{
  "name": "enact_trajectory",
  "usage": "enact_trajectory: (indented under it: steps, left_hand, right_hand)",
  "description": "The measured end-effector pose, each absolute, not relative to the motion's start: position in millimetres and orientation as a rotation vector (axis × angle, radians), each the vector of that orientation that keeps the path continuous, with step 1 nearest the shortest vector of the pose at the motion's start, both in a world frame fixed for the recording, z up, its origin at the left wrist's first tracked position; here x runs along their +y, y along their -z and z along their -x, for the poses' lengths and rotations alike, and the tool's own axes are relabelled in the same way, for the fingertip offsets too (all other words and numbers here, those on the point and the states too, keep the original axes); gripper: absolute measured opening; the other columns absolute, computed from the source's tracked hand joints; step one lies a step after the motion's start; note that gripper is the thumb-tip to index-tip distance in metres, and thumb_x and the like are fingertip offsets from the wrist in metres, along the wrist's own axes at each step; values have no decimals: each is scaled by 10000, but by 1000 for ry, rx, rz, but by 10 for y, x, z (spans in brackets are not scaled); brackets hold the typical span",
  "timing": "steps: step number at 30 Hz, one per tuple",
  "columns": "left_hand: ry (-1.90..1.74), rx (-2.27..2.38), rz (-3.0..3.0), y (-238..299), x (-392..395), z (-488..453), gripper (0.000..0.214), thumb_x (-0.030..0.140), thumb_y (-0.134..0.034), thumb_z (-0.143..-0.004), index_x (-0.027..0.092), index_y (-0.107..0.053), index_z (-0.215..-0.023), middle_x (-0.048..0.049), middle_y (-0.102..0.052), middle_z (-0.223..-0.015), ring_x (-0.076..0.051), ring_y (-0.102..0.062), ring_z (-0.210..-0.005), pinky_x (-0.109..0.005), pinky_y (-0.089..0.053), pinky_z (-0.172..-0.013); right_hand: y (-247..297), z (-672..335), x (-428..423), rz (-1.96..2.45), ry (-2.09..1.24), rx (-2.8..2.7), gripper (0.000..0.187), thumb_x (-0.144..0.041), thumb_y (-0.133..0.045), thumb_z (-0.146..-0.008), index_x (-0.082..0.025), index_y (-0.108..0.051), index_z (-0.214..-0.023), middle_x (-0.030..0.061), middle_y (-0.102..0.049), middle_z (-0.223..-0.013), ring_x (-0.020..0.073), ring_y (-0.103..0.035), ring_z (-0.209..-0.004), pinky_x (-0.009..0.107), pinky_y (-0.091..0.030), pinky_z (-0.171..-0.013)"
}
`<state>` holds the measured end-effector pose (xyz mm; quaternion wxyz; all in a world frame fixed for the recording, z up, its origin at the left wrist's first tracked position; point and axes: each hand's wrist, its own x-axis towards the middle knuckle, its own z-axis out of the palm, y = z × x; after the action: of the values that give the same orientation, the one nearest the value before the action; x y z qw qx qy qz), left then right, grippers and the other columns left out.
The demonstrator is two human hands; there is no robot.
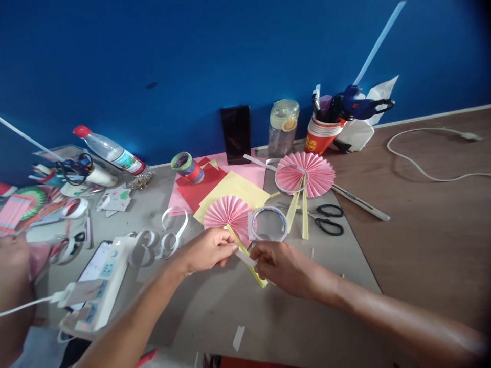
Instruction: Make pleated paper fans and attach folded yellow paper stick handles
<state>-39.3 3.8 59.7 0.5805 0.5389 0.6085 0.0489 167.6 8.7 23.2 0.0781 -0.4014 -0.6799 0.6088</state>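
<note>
Between my hands runs a short white tape strip (245, 257). My left hand (213, 249) pinches its left end, and my right hand (276, 266) has its fingers closed on the other end. Under the strip lies a folded yellow paper strip (261, 278), which reaches up to a pleated pink paper fan (227, 210). Just beyond my right hand is a roll of clear tape (286, 225). A second pink fan (321, 174) with two yellow strips hanging from it lies farther back, a tape ring on top. Black-handled scissors (329, 226) rest to the right.
Yellow paper (233, 188) and red paper (195, 190) lie behind the fan. Along the wall stand a phone (235, 135), a clear bottle (284, 128) and paper cups (321, 135). A power strip (111, 281) and curled white strips (176, 237) are left. Another person's arm (15, 286) shows far left.
</note>
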Motion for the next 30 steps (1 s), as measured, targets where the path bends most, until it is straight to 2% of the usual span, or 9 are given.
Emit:
enact_trajectory:
  steps: [4,8,10,14,16,20,24,27,30]
  left_hand:
    - [-94,1363,-1103,-533,120,454,186,343,-540,-803,159,-567,-797,71,-486,-460,-52,-296,-372,-168,-177,-360]
    - [-200,1165,-852,-521,95,468,178,330,-612,-753,163,-554,-776,94,-432,-406,-47,-312,-372,-181,-352,-444]
    - [-247,1074,-751,-547,42,430,171,305,-641,-733,165,-548,-766,106,-405,-409,-42,-316,-373,-211,-414,-493]
    - [-237,1008,-736,-638,-104,280,161,269,-656,-733,164,-541,-771,101,-423,-426,-39,-330,-376,-211,-403,-488]
    - [-211,1000,-786,-693,-167,207,157,268,-647,-729,166,-535,-770,101,-424,-445,-43,-348,-383,-215,-404,-490]
    - [-110,1123,-988,-807,-218,140,118,233,-605,-727,175,-513,-773,79,-465,-525,-65,-429,-457,-195,-347,-483]
    - [-135,1288,-1166,-877,-188,163,88,209,-568,-749,183,-484,-746,73,-423,-584,-69,-366,-523,-193,-274,-493]
    - [-166,1381,-1270,-886,-150,191,81,208,-550,-759,182,-484,-719,62,-410,-626,-83,-353,-568,-204,-291,-523]
    - [-175,1434,-1341,-912,-126,201,94,213,-542,-765,187,-472,-706,48,-427,-669,-98,-379,-615,-218,-324,-570]
  right_hand:
    - [-215,-1684,79,1172,-1725,-2070,132,-101,-500,-731,-150,-588,-816,-43,-519,-593,85,-444,-530,196,-288,-479]
    - [-192,-1689,80,1123,-1739,-2065,162,-93,-493,-747,-145,-606,-851,-33,-541,-612,90,-444,-537,201,-304,-493]
    - [-207,-1691,89,1110,-1731,-2056,172,-107,-496,-771,-142,-626,-878,-10,-593,-672,101,-484,-582,207,-338,-531]
    - [-240,-1702,106,1032,-1776,-1987,256,-84,-500,-770,-157,-663,-954,31,-680,-885,137,-593,-776,228,-415,-678]
    - [-228,-1711,109,967,-1831,-1942,261,-94,-496,-783,-164,-673,-962,31,-689,-921,144,-610,-821,229,-429,-698]
    - [-187,-1736,112,966,-1901,-1931,215,-169,-525,-807,-159,-672,-963,24,-690,-852,141,-609,-753,223,-429,-635]
    - [-199,-1767,110,985,-1948,-1969,224,-142,-524,-788,-153,-662,-963,9,-680,-757,122,-587,-661,205,-401,-562]
    - [-230,-1788,102,957,-1901,-1955,200,-145,-519,-791,-162,-668,-922,3,-667,-730,118,-572,-650,206,-396,-563]
    - [-272,-1808,114,973,-1961,-1812,196,-187,-566,-761,-185,-674,-924,9,-670,-829,96,-531,-605,205,-375,-535]
